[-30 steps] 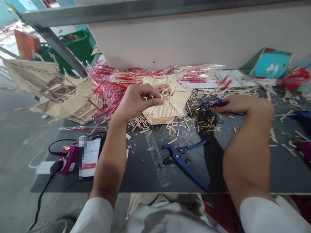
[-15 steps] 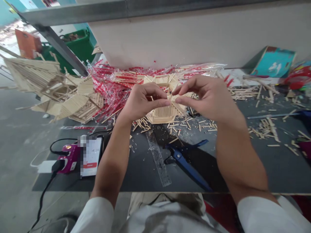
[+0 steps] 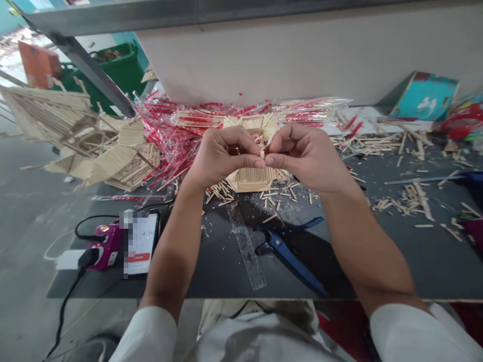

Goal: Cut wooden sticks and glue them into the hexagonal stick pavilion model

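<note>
My left hand [image 3: 230, 153] and my right hand [image 3: 302, 156] meet fingertip to fingertip over the table. Between the pinched fingers of both shows a small piece of wooden stick [image 3: 262, 152]. Just below and behind them stands a model of thin wooden sticks [image 3: 253, 180], with slatted panels set around a middle that my hands partly hide. Nearer to me lie a clear ruler [image 3: 247, 246] and a blue pipe cutter [image 3: 290, 256], the cutter with its handles apart.
A larger stick model [image 3: 113, 156] leans at the left. Red-tipped sticks in plastic wrap [image 3: 169, 130] pile up behind. Short stick offcuts [image 3: 400, 201] lie scattered at right. A phone [image 3: 141, 246] and a purple power strip [image 3: 103, 246] sit at front left.
My right hand has let go of the blue tool at the right and come across to my left hand. Its fingers have closed on the small piece. My left hand has shifted slightly right.
</note>
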Demonstrator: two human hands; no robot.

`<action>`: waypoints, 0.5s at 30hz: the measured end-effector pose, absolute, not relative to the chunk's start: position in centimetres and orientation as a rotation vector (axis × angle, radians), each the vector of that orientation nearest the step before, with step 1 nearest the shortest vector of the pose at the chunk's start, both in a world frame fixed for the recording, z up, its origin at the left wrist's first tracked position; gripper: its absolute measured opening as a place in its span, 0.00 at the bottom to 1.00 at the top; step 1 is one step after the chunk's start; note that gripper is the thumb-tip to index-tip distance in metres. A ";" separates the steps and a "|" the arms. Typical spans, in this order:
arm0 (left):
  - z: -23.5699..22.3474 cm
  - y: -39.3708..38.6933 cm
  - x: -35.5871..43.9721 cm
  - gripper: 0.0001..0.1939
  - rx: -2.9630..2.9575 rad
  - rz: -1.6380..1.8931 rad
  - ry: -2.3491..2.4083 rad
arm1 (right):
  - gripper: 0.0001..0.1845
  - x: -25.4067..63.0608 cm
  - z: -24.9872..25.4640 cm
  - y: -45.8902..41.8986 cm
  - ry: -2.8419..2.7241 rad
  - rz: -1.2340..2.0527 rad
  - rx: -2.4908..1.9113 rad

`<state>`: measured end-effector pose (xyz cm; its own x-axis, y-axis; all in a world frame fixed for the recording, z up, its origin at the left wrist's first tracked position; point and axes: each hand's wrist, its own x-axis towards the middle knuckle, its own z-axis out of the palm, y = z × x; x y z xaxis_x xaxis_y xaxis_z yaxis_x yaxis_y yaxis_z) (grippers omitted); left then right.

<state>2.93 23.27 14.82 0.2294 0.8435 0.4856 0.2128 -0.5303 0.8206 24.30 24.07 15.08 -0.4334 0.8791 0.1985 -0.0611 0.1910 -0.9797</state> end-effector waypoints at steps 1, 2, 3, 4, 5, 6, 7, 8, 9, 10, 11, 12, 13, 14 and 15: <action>15.0 23.1 3.0 0.21 1.896 1.321 0.974 | 0.27 24.3 15.1 24.0 -1.596 1.393 -0.788; 15.2 22.9 3.1 0.21 1.899 1.322 0.982 | 0.27 24.3 15.2 23.9 -1.587 1.407 -0.781; 15.4 22.8 3.1 0.22 1.899 1.324 0.994 | 0.27 24.4 15.2 23.9 -1.579 1.417 -0.774; 15.6 22.6 3.2 0.22 1.896 1.324 1.010 | 0.27 24.4 15.2 23.8 -1.569 1.422 -0.770; 15.7 22.5 3.3 0.23 1.891 1.328 1.028 | 0.27 24.4 15.2 23.8 -1.558 1.420 -0.770; 15.8 22.4 3.3 0.23 1.886 1.337 1.046 | 0.27 24.3 15.2 23.8 -1.544 1.414 -0.772; 15.8 22.4 3.4 0.23 1.882 1.351 1.062 | 0.26 24.2 15.1 23.8 -1.529 1.405 -0.777; 15.8 22.4 3.4 0.23 1.879 1.370 1.073 | 0.26 24.1 15.1 23.9 -1.512 1.397 -0.783; 15.8 22.4 3.5 0.23 1.877 1.391 1.081 | 0.26 23.9 15.0 23.9 -1.495 1.391 -0.789; 15.7 22.4 3.5 0.24 1.875 1.409 1.089 | 0.25 23.7 14.9 23.9 -1.476 1.387 -0.794; 15.7 22.5 3.5 0.24 1.873 1.424 1.100 | 0.25 23.6 14.8 23.9 -1.456 1.387 -0.797; 15.6 22.6 3.5 0.25 1.872 1.435 1.116 | 0.24 23.4 14.7 23.9 -1.435 1.388 -0.799; 15.6 22.7 3.4 0.26 1.873 1.441 1.137 | 0.24 23.3 14.6 23.9 -1.417 1.393 -0.800; 15.5 22.7 3.4 0.27 1.876 1.446 1.159 | 0.22 23.2 14.5 24.0 -1.405 1.401 -0.798; 15.4 22.8 3.3 0.27 1.881 1.450 1.177 | 0.21 23.1 14.4 24.0 -1.401 1.413 -0.794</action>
